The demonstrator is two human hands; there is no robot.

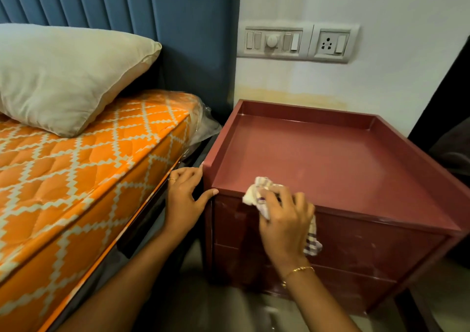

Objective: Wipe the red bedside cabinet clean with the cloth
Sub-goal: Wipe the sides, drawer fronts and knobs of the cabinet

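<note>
The right hand [284, 219] is extended over the front top edge of the red bedside cabinet [330, 163], palm down, fingers curled round a bunched cloth [262, 191]. The cloth is pressed against the cabinet's front lip; one checked end hangs below the hand against the drawer front. A thin bracelet [297, 272] sits on that wrist.

The left hand [184, 191] braces the cabinet's near left corner. Its thumb lies along the front edge and its fingers reach round the side panel; it appears to clasp the corner, though the fingertips are hidden. One ring [172, 179] is visible on it.

Count: two hands, one cloth, one cabinet with a raised rim on three sides. To the left stands one orange patterned mattress [76, 179] carrying one pillow [63, 77]. Two switch plates [297, 42] are mounted on the wall above the cabinet.
</note>
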